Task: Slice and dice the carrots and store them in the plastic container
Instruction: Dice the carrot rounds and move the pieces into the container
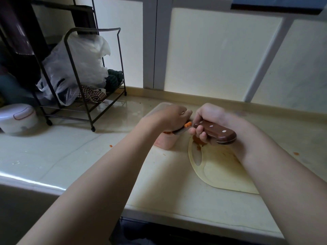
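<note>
Forearms reach over the worktop toward the plastic container. Right hand is clenched round the knife handle, just right of the container, with the blade running leftward across its mouth. Left hand sits over the blade, directly above the container; I cannot tell its grip. A carrot piece rides the blade at the container's right rim. Cutting board lies to the container's right, out of the way, I judge.

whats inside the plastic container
Orange carrot pieces show at the near rim of the plastic container. The left hand and knife cover the rest, so how full it is cannot be seen.
</note>
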Demonstrator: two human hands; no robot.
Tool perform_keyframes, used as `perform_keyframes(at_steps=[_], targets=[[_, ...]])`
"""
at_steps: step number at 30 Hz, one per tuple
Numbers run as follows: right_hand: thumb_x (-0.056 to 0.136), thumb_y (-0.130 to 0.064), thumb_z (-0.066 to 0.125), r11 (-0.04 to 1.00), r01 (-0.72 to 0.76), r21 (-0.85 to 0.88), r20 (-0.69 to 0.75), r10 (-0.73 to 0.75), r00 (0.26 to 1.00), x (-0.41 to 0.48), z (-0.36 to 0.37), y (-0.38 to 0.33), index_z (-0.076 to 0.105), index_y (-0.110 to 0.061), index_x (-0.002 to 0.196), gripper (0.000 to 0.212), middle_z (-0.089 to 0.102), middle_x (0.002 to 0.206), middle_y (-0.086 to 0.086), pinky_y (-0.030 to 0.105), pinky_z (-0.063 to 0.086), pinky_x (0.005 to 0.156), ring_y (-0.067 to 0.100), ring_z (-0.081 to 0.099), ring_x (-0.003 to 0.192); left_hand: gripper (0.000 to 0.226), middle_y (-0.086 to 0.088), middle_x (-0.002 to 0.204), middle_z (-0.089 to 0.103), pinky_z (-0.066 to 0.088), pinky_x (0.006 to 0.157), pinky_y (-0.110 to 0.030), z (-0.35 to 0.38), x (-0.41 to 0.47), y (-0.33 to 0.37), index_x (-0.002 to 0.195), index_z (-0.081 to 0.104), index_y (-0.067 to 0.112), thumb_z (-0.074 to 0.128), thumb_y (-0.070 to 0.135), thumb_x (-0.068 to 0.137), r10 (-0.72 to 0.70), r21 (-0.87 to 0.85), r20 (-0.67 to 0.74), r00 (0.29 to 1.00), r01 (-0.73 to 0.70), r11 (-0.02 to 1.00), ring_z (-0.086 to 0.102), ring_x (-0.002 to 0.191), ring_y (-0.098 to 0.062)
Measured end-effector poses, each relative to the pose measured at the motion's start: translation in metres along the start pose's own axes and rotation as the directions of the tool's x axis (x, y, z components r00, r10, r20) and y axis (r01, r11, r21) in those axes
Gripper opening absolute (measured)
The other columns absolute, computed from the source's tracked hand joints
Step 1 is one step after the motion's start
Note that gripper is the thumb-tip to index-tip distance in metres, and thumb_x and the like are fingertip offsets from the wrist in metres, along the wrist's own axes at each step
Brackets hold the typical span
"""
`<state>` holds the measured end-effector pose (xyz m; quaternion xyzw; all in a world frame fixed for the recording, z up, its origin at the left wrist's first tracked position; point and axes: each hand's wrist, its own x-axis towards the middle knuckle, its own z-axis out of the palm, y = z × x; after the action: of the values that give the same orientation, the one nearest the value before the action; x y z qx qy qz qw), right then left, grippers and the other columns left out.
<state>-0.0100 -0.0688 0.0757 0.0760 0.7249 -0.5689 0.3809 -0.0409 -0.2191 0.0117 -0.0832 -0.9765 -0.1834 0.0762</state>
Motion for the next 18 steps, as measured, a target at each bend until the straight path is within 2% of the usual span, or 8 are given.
perform_keyframes(at_steps=[2,4,6,7,9,12,14,18], targets=[[0.098,-0.007,0.029,1.0,-0.01,-0.015,0.004,0.01,1.0,-0.001,-0.001,-0.002,0.048,-0.004,0.082,0.026,0.051,0.053,0.006,0.013,0.035,0.032,0.007,0.042,0.031,0.045,-0.004,0.087,0.068,0.051,0.081,-0.04,-0.003,0.002,0.002,0.091,0.067,0.018,0.031,0.044,0.102,-0.048,-0.027,-0.026,0.999,0.047,0.999,0.061,0.083,-0.025],[0.099,-0.008,0.029,0.999,-0.02,-0.027,0.009,0.02,1.0,-0.001,-0.002,-0.002,0.048,-0.003,0.083,0.025,0.05,0.053,0.006,0.014,0.035,0.032,0.007,0.042,0.031,0.047,-0.009,0.09,0.068,0.049,0.081,-0.038,-0.01,0.002,0.003,0.094,0.066,0.011,0.032,0.042,0.105,-0.095,-0.164,-0.021,0.995,0.091,0.982,0.062,0.087,-0.027],[0.099,-0.008,0.03,1.0,-0.014,-0.02,-0.001,0.013,1.0,-0.001,-0.003,-0.002,0.048,-0.003,0.085,0.024,0.052,0.053,0.007,0.014,0.036,0.031,0.007,0.043,0.031,0.053,-0.008,0.101,0.069,0.048,0.087,-0.038,-0.016,-0.004,0.004,0.103,0.066,0.014,0.03,0.053,0.102,-0.061,-0.295,0.019,0.998,0.064,0.953,0.061,0.096,-0.026],[0.099,-0.008,0.03,1.0,-0.005,-0.01,-0.008,0.005,1.0,-0.001,-0.003,-0.001,0.047,-0.003,0.085,0.023,0.053,0.052,0.008,0.014,0.036,0.031,0.007,0.043,0.03,0.058,-0.004,0.107,0.069,0.047,0.092,-0.04,-0.016,-0.007,0.005,0.109,0.067,0.022,0.027,0.063,0.098,-0.016,-0.294,0.037,0.999,0.026,0.956,0.061,0.101,-0.024],[0.099,-0.008,0.029,1.0,0.015,0.018,-0.009,-0.015,1.0,0.0,-0.004,0.0,0.046,-0.005,0.088,0.021,0.053,0.052,0.009,0.014,0.036,0.03,0.008,0.043,0.03,0.069,0.001,0.109,0.07,0.047,0.093,-0.042,-0.013,-0.01,0.004,0.109,0.066,0.032,0.019,0.076,0.086,0.047,-0.196,0.054,0.997,-0.036,0.98,0.061,0.103,-0.022],[0.097,-0.009,0.029,0.999,0.013,0.05,-0.007,-0.013,1.0,0.0,-0.006,0.001,0.046,-0.007,0.089,0.019,0.054,0.054,0.01,0.015,0.036,0.03,0.008,0.044,0.032,0.071,0.001,0.098,0.067,0.043,0.083,-0.038,-0.005,-0.007,-0.005,0.094,0.063,0.026,0.015,0.077,0.082,0.087,-0.125,0.061,0.994,-0.079,0.989,0.06,0.095,-0.022],[0.096,-0.01,0.03,0.999,0.006,0.052,-0.016,-0.005,1.0,-0.001,-0.007,0.002,0.046,-0.004,0.089,0.019,0.055,0.054,0.01,0.015,0.036,0.03,0.008,0.044,0.032,0.056,-0.001,0.092,0.063,0.041,0.08,-0.038,-0.004,-0.006,-0.008,0.085,0.057,0.025,0.022,0.067,0.092,0.067,-0.088,0.062,0.996,-0.062,0.994,0.057,0.091,-0.024],[0.096,-0.011,0.03,0.998,0.015,0.055,-0.007,-0.015,1.0,-0.006,-0.012,0.001,0.044,-0.005,0.087,0.018,0.054,0.058,0.009,0.015,0.036,0.031,0.007,0.044,0.033,0.041,-0.005,0.097,0.058,0.037,0.073,-0.035,-0.005,0.0,-0.015,0.101,0.059,0.016,0.032,0.046,0.104,-0.058,0.064,0.001,0.998,0.058,0.996,0.054,0.089,-0.025]])
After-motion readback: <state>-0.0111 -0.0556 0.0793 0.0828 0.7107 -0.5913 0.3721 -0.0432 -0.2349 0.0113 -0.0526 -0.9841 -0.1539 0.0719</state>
